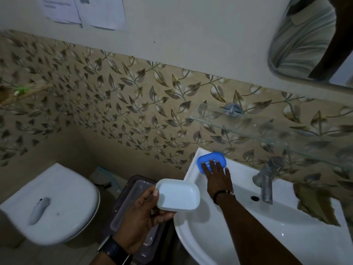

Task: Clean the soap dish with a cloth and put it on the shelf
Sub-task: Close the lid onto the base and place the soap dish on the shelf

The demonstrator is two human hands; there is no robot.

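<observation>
My left hand [147,213] grips a white soap dish tray [177,195] by its left edge, holding it level beside the basin. My right hand [217,175] is stretched out flat, fingers spread, with the fingertips resting on the blue perforated soap dish part [211,157] that lies on the back left corner of the white sink [219,234]. The glass shelf [267,131] is fixed to the leaf-patterned wall above the sink, to the right. No cloth is in view.
A metal tap [266,178] stands at the back of the sink. A white toilet [49,205] with its lid down is at the lower left. A dark plastic bin [131,203] sits between toilet and sink. A mirror [309,39] hangs at the upper right.
</observation>
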